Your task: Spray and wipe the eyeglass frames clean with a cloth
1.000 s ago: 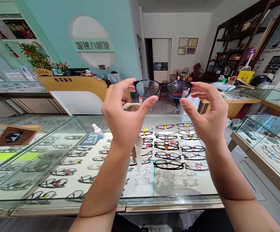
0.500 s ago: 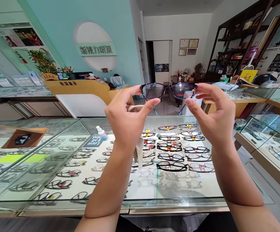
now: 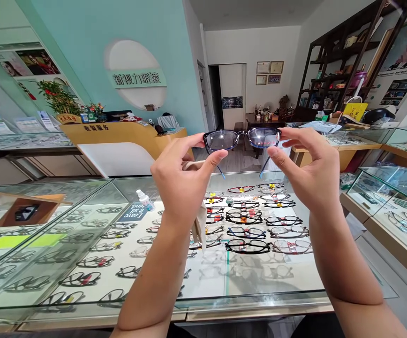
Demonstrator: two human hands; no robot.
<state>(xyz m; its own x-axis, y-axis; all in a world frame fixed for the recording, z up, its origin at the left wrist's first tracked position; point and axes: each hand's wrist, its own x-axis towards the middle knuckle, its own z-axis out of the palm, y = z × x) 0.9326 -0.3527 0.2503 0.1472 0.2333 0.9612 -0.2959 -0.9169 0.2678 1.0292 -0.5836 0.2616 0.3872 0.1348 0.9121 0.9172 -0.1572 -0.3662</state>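
Dark-framed glasses (image 3: 223, 141) with tinted lenses are held up in front of me, their blue-tipped temples pointing down and toward me. My left hand (image 3: 184, 178) pinches the left end of the frame between thumb and fingers. A beige cloth (image 3: 199, 227) hangs from that same hand, partly hidden behind it. On the other end, my right hand (image 3: 307, 169) grips the corner of the frame. Red lettering shows on the right lens. Beneath both hands lies a glass display case (image 3: 203, 300) with rows of eyeglasses inside.
A small white spray bottle (image 3: 145, 200) stands beside a dark card (image 3: 133, 212) on the glass, left of my arms. Further left is a wooden box (image 3: 29, 206). Another glass case (image 3: 393, 202) stands at the right, and a yellow counter (image 3: 126, 141) is beyond.
The glasses have shifted slightly down and left in view and tilted, so reflections on the lenses differ. Both hands still hold them. The camera view has moved a little.
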